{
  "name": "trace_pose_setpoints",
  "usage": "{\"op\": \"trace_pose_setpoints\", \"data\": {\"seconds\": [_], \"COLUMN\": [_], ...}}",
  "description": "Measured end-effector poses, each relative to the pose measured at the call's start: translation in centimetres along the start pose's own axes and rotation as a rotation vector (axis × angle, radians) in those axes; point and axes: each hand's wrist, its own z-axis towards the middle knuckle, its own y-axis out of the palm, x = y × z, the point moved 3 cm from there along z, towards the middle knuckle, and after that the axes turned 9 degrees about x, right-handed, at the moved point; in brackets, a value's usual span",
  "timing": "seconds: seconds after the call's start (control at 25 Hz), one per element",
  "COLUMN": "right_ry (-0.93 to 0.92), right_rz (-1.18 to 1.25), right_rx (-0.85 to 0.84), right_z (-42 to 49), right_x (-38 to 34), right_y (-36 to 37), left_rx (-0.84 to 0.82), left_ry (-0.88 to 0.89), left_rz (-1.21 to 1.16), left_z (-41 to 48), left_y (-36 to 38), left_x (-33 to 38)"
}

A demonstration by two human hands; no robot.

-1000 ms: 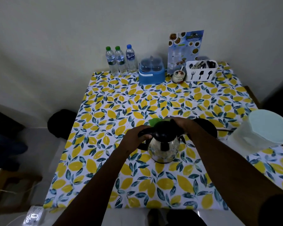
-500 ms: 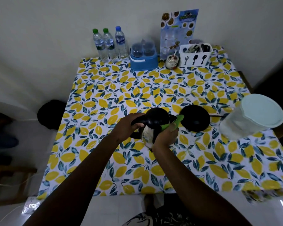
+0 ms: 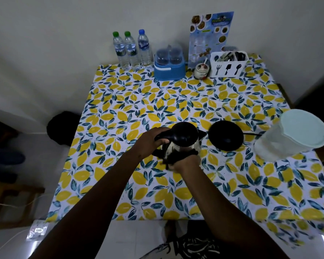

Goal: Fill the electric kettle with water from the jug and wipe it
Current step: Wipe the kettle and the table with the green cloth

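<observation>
The steel electric kettle (image 3: 185, 142) with a black lid stands tilted on the lemon-print tablecloth (image 3: 176, 101), spout pointing right. My left hand (image 3: 150, 142) grips its black handle. My right hand (image 3: 185, 163) presses a dark-looking cloth (image 3: 173, 157) against the kettle's near lower side. The kettle's round black base (image 3: 225, 135) lies just to the right with its cord running right. The translucent jug (image 3: 294, 134) with a pale lid stands at the right edge of the table.
Along the back by the wall stand three water bottles (image 3: 131, 48), a blue container (image 3: 169, 65), a small jar (image 3: 201, 71), a menu card (image 3: 210, 37) and a white cutlery holder (image 3: 228, 64). A dark stool (image 3: 62, 126) sits left of the table.
My right hand with the cloth moved from the kettle's far side round to its near lower side. The green of the cloth no longer shows. My left hand kept hold of the handle.
</observation>
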Motion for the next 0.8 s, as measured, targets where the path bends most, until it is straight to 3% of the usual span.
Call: {"op": "trace_pose_setpoints", "data": {"seconds": [0.08, 0.16, 0.24, 0.32, 0.48, 0.64, 0.8], "right_ry": [-0.005, -0.085, -0.334, -0.621, -0.578, -0.911, -1.110], "right_rz": [-0.154, -0.133, -0.131, -0.222, -0.364, -0.589, -0.692], "right_rx": [-0.062, -0.200, -0.234, -0.101, -0.253, -0.011, 0.040], "right_z": [0.1, 0.1, 0.1, 0.9, 3.2, 4.0, 3.6], "right_x": [-1.0, -1.6, -2.0, -3.1, -6.2, -7.3, -8.4], "right_y": [-0.9, 0.4, 1.6, 1.3, -0.3, -2.2, -4.0], "left_rx": [0.008, 0.003, 0.003, 0.005, -0.003, 0.117, 0.263], "left_ry": [-0.003, 0.005, 0.004, 0.013, 0.059, -0.013, -0.063], "left_rz": [-0.001, 0.005, 0.010, 0.001, -0.024, -0.114, -0.148], "left_z": [-0.1, 0.1, 0.2, 0.0, -0.1, -1.5, -1.8], "left_y": [0.1, 0.0, 0.0, 0.2, 0.2, 1.1, 2.1], "left_x": [-0.1, -0.2, -0.2, -0.3, -0.4, -1.6, -2.6]}}
